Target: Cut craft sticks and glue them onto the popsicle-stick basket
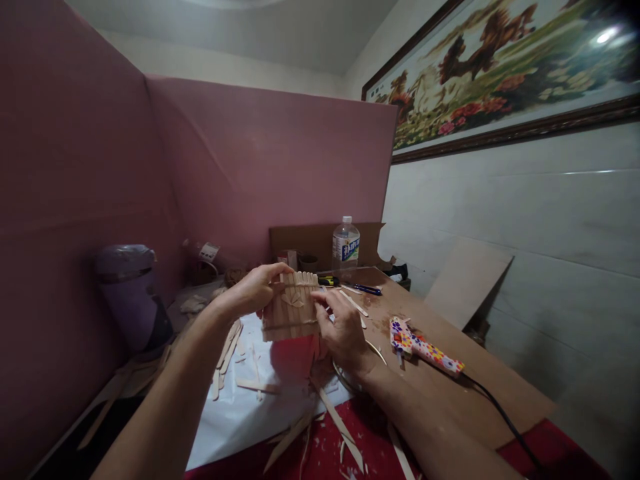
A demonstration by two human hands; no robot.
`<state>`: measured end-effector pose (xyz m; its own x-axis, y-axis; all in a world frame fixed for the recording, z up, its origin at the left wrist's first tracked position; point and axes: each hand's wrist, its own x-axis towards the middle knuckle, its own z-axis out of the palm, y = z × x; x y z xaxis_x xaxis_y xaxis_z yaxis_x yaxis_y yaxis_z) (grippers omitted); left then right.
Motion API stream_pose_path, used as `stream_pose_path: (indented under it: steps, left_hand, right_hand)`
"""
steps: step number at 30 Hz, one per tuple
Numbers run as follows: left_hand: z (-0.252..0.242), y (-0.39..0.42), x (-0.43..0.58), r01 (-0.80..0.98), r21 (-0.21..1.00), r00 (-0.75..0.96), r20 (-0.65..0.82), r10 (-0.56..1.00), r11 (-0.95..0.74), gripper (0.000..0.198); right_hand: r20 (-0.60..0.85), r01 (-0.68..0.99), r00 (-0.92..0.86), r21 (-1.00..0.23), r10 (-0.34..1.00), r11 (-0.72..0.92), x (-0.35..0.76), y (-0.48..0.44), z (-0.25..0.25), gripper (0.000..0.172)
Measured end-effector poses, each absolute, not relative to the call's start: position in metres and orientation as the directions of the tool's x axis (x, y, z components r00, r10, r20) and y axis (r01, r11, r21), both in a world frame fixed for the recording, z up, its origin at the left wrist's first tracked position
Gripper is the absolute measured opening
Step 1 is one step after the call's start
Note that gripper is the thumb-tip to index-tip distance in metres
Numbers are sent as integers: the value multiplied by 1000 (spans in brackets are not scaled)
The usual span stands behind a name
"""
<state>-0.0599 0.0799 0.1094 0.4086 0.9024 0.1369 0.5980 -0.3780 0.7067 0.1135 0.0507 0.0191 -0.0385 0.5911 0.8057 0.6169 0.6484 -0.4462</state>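
A small panel of wooden craft sticks (290,313) is held up over the table, its sticks side by side with cross pieces near top and bottom. My left hand (257,290) grips its upper left edge, thumb and fingers closed round it. At the right edge, my right hand (345,327) pinches the panel with bent fingers. A small raised wooden shape (295,300) shows on the panel's face. Loose craft sticks (337,420) lie below my hands, on white paper and red cloth.
A flower-patterned glue gun (425,350) with a black cord lies on the brown board to the right. Behind stand a clear plastic bottle (346,243) and a cardboard piece. A blue-handled tool (367,289) lies near the bottle. A lilac container (133,300) stands at left.
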Motion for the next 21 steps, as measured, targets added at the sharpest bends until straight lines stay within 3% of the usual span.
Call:
stream_pose_path:
  steps: [14, 21]
  left_hand:
    - [108, 80, -58, 637, 663, 418, 130, 899, -392, 30]
    - [107, 78, -54, 652, 655, 400, 130, 907, -381, 32]
  right_hand:
    - [802, 634, 5, -464, 597, 618, 113, 56, 17, 9]
    - [749, 654, 3, -502, 662, 566, 115, 56, 22, 9]
